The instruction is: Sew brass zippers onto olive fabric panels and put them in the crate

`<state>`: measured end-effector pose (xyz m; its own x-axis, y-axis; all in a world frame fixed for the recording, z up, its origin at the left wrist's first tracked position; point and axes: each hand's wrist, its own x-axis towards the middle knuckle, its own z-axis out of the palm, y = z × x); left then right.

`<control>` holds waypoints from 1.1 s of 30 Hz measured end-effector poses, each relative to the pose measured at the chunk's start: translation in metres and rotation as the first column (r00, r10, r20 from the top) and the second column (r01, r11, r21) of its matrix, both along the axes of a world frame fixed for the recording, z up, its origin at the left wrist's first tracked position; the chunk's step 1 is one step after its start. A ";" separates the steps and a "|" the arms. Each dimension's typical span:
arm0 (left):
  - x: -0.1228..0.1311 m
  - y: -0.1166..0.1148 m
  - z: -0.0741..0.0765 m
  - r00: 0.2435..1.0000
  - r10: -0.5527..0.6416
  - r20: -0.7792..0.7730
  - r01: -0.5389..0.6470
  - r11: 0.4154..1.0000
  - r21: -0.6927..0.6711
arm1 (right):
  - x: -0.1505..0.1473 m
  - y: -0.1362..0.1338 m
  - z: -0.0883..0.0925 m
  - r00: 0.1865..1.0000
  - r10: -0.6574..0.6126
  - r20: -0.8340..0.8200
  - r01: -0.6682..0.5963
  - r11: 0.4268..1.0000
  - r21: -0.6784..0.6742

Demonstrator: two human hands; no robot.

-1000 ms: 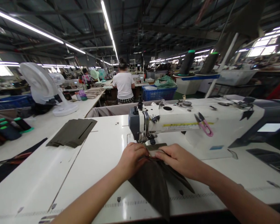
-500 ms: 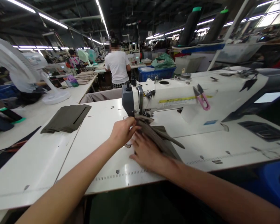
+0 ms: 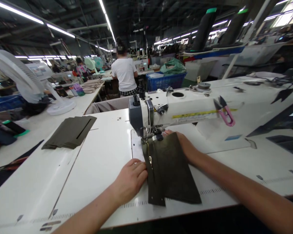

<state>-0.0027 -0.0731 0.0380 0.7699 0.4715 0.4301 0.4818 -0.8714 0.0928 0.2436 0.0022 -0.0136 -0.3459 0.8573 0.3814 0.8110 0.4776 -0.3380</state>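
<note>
A dark olive fabric piece (image 3: 175, 172) lies under the needle area of the white sewing machine (image 3: 197, 113), its lower end towards me. A gold-coloured zipper pull (image 3: 150, 159) shows near its left side. My left hand (image 3: 133, 177) rests on the table at the fabric's left edge, fingers curled together against it. Beyond the upper right edge of the piece, my right hand (image 3: 187, 146) is closed around the fabric, partly covered by it; only some fingertips show beside the presser foot (image 3: 146, 139).
A stack of olive fabric pieces (image 3: 69, 132) lies left on the table. Pink-handled snips (image 3: 226, 113) sit on the machine arm. Further left are red-handled scissors (image 3: 12, 164) and a white fan (image 3: 61, 106). A person in a white shirt (image 3: 124, 74) sits ahead.
The bunched fabric now lies spread out flat towards me. My left hand has moved down from the needle area, and my right hand has moved up to the fabric's far right side.
</note>
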 end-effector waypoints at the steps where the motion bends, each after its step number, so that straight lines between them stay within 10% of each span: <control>1: -0.001 0.000 -0.001 1.000 -0.014 -0.019 0.013 0.999 -0.046 | 0.007 0.006 -0.006 1.000 0.015 0.004 -0.015 1.000 0.011; 6: 0.006 0.025 -0.004 0.983 0.181 -0.036 -0.184 0.974 -0.129 | 0.016 0.008 -0.016 0.996 0.046 -0.074 -0.045 0.999 0.018; 13: 0.018 0.033 -0.013 0.952 0.290 -0.101 -0.298 0.952 -0.073 | 0.014 -0.007 0.021 0.879 -0.191 -0.437 0.135 0.979 -0.156; 25: 0.017 0.031 -0.011 0.954 0.294 -0.056 -0.299 0.948 -0.112 | 0.006 0.001 0.026 0.904 -0.352 0.243 0.320 0.933 0.162; 33: 0.009 0.033 -0.029 0.960 0.267 0.079 -0.260 0.962 -0.086 | -0.051 -0.037 0.021 0.977 0.194 0.092 -0.206 0.967 0.147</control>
